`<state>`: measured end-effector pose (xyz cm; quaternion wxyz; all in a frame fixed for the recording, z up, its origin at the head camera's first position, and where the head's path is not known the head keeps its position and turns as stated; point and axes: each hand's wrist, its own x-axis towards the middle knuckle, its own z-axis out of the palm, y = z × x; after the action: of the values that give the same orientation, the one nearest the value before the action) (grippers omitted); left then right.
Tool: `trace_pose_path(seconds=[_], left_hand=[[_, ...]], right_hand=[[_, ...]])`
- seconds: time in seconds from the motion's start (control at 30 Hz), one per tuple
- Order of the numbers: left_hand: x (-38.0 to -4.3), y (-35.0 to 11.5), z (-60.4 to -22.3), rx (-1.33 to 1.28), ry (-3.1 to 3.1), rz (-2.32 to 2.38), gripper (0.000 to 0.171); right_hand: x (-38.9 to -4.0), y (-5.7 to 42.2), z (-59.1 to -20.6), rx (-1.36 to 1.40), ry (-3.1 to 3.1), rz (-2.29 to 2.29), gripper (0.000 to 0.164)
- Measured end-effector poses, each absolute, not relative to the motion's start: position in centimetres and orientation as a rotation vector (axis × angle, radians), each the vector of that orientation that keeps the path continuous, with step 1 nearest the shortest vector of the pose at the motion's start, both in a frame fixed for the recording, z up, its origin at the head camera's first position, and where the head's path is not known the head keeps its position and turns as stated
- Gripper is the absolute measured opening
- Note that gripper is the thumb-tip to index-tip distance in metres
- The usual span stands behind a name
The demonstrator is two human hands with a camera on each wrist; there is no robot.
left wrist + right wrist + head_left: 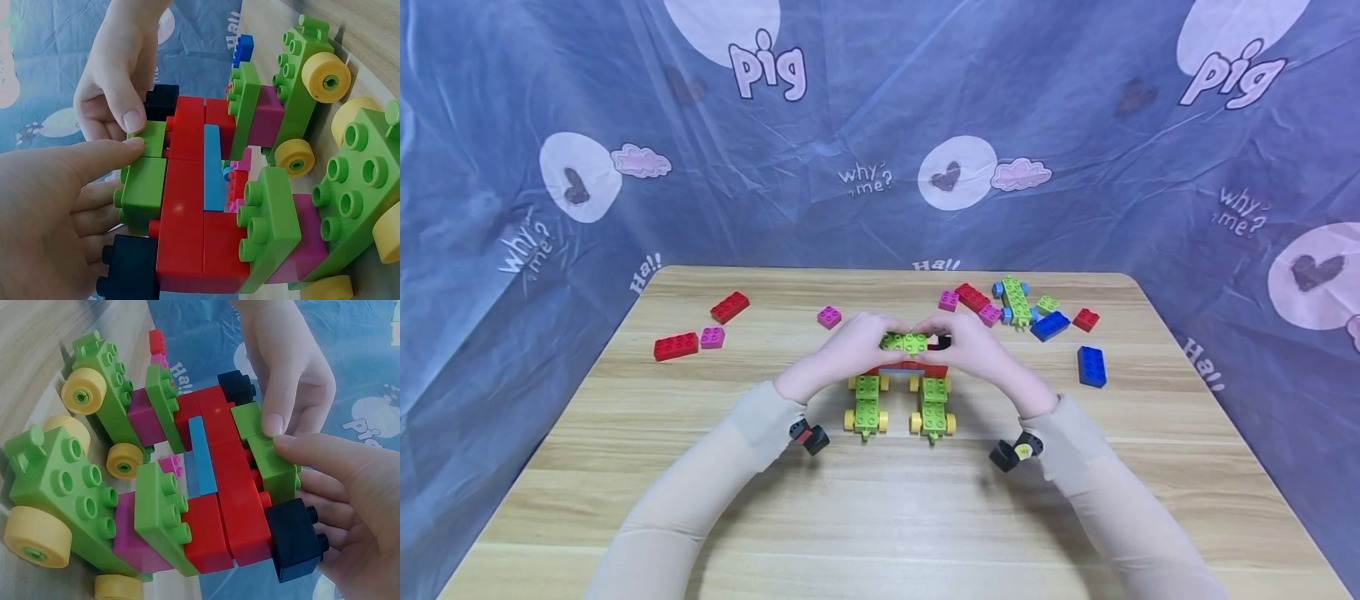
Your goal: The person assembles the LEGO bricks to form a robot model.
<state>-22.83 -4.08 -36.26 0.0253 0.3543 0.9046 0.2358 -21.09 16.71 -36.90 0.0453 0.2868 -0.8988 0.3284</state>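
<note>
A toy-brick structure stands on two green wheeled bases (867,414) with yellow wheels. Purple bricks (267,117) and flat green pieces rise from the bases to a span of red bricks (181,225), with a light blue brick (202,456) under the middle. Two light green bricks sit side by side on top, between black bricks (294,540) at both ends. My left hand (856,343) pinches the left green brick (144,187), thumb on the near side and fingers behind. Likewise, my right hand (967,343) pinches the right green brick (278,472). Both thumbtips nearly meet.
Red bricks (676,346) and pink bricks (829,317) lie at the back left. At the back right are another green wheeled base (1017,302) with blue wheels, blue bricks (1092,367) and several other loose bricks. A printed blue cloth (865,225) hangs behind the wooden table (880,517).
</note>
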Motion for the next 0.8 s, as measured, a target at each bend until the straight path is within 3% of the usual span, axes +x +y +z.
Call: trace_pose_path(seconds=[0.47,0.8], left_hand=[[-23.51,-4.42,-36.23,1.029,2.736,0.627,0.06],[-23.76,-4.32,-36.65,1.012,2.743,0.636,0.056]], right_hand=[[-21.7,16.35,-36.35,0.911,-2.839,0.983,0.033],[-21.85,16.29,-36.28,0.915,-2.869,0.955,0.033]])
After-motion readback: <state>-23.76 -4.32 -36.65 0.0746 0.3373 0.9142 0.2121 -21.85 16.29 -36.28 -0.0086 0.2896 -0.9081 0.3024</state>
